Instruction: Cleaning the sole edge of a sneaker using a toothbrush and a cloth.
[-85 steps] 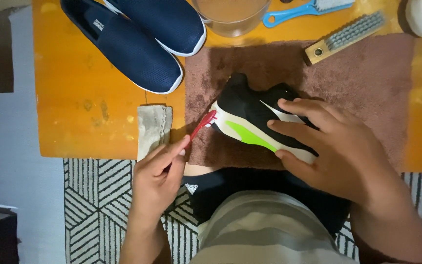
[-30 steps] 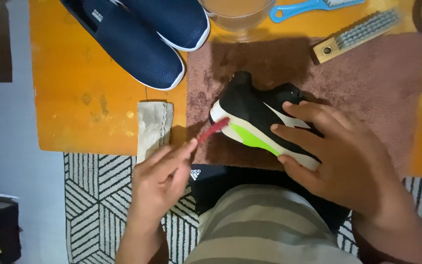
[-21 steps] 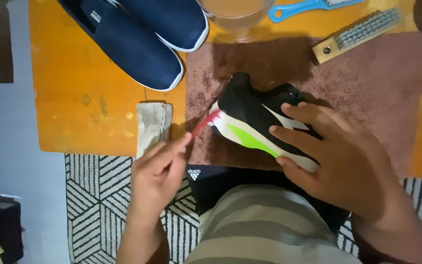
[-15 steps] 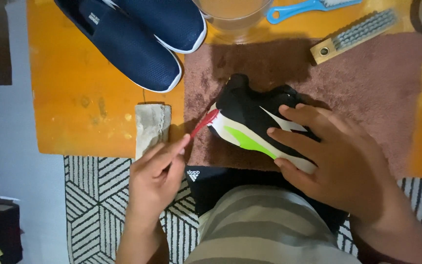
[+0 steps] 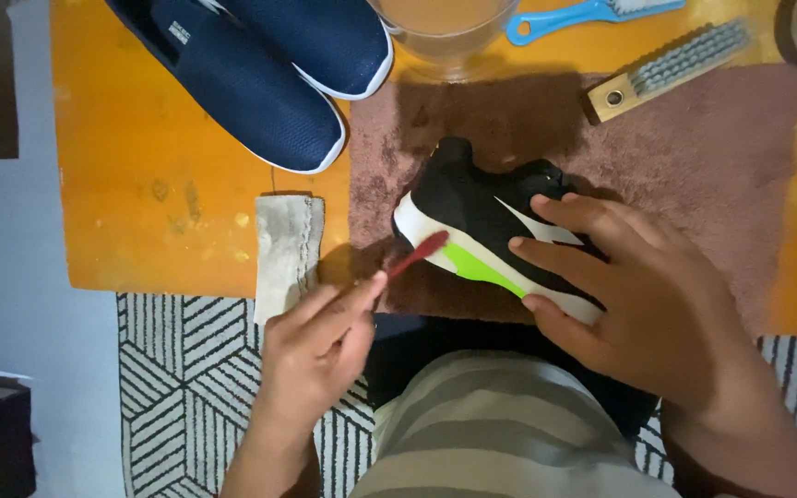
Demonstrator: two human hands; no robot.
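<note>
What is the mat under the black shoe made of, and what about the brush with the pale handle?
The brownish-pink mat looks like fuzzy cloth, perhaps towelling; its surface is soft, matte and napped. The pale-handled scrubbing brush seems to be unpainted wood with stiff bristles, likely plastic, though that is hard to tell.

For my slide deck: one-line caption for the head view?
Left hand brushes black sneaker's sole with red toothbrush; right hand steadies it.

Dim, warm overhead light, soft shadows, slight blur throughout.
</note>
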